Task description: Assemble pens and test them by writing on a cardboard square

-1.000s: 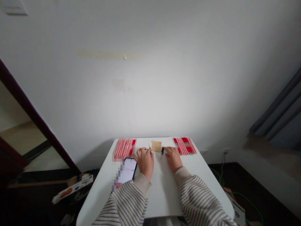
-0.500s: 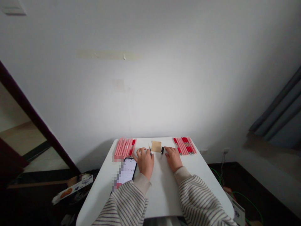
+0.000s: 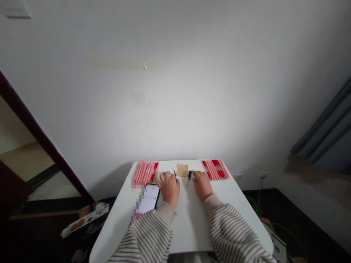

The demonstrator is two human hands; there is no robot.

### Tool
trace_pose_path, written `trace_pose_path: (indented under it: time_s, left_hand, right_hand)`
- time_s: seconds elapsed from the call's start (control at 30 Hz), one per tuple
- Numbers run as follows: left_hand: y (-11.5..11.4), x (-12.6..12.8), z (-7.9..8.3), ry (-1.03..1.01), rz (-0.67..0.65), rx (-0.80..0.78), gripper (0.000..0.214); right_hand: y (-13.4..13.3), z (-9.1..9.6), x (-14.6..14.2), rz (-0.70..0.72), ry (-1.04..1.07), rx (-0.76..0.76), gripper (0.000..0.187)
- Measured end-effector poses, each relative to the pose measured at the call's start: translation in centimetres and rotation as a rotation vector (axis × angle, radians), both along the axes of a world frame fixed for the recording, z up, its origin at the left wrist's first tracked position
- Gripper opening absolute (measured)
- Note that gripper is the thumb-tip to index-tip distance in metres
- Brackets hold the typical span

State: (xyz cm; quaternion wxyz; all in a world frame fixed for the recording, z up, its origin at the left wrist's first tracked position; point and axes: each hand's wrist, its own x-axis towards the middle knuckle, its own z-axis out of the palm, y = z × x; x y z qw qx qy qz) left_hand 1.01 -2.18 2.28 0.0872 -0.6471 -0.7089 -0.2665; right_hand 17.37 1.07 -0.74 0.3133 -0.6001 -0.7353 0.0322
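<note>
Both my hands rest on a small white table (image 3: 189, 223), in striped sleeves. My left hand (image 3: 169, 188) lies palm down with fingers slightly curled, its fingertips beside a thin yellow-tipped stick (image 3: 174, 171). My right hand (image 3: 202, 184) lies flat too, fingers forward, its fingertips next to a small black object (image 3: 189, 175). A tan square of paper (image 3: 182, 170) sits between and just beyond the hands. A row of pink pens (image 3: 145, 171) lies at the far left, a row of red pens (image 3: 215, 169) at the far right.
A phone (image 3: 148, 199) with a lit screen lies left of my left hand. A white wall stands close behind the table. A dark doorway and a box (image 3: 85, 219) on the floor are at the left; a grey curtain (image 3: 326, 135) and green cable (image 3: 290, 237) at the right.
</note>
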Motion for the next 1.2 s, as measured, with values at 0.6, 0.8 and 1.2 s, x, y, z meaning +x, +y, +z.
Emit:
trace_pose_path:
  time_s: [0.6, 0.8, 1.2]
  left_hand:
    - [0.07, -0.22, 0.03, -0.008, 0.009, -0.003, 0.016]
    - [0.14, -0.27, 0.04, -0.010, 0.009, -0.019, 0.015]
    - [0.28, -0.10, -0.34, -0.011, 0.034, 0.056, 0.017]
  right_hand:
    - [-0.14, 0.13, -0.08, 0.016, 0.041, -0.032, 0.041]
    - [-0.07, 0.27, -0.04, 0.009, 0.024, -0.041, 0.041]
    - [0.04, 0.05, -0.03, 0.007, 0.012, -0.019, 0.040]
